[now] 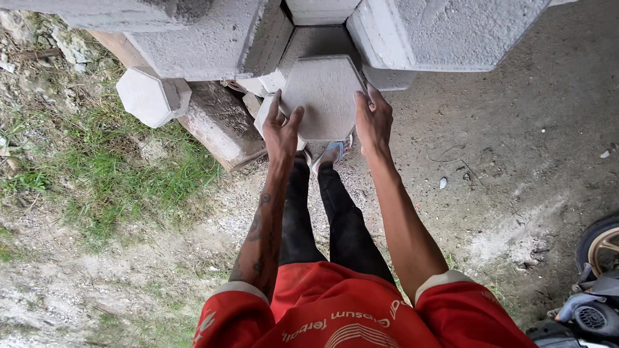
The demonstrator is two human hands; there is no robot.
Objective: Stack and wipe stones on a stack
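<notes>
A grey hexagonal concrete paving block is held out in front of me, flat face up. My left hand grips its left edge and my right hand grips its right edge. The block sits just below a stack of larger grey hexagonal blocks, close to their lower faces. Under the held block I see my own legs in black trousers and one foot in a sandal.
One more hexagonal block lies at the left beside a wooden beam. Grass and gravel cover the ground on the left, bare dirt on the right. Part of a motorbike wheel shows at the lower right.
</notes>
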